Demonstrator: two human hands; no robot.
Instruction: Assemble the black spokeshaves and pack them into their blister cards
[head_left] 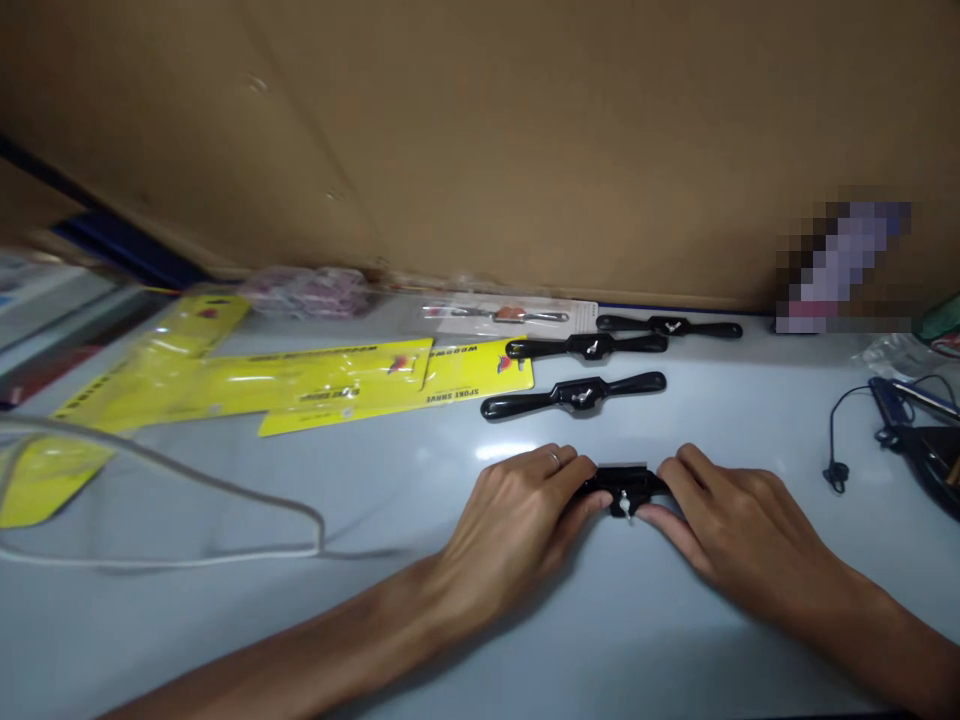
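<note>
A black spokeshave [628,486] with a small silver screw at its centre is held just over the grey table [420,640]. My left hand [525,500] wraps round its left handle, a ring on one finger. Round the right handle, my right hand [724,510] is closed, its thumb near the tool's middle. Most of both handles is hidden by my fingers. Beyond my hands lie three more black spokeshaves: the nearest [574,395], one behind it [586,346], and one at the back right [670,327].
Yellow cards in clear packaging [322,380] spread over the left. A pale packaged card [517,314] lies by the cardboard wall [480,130]. A white cable [225,490] loops at left. Dark tools [919,440] and a thin cord sit at right, near a pixelated item [844,265].
</note>
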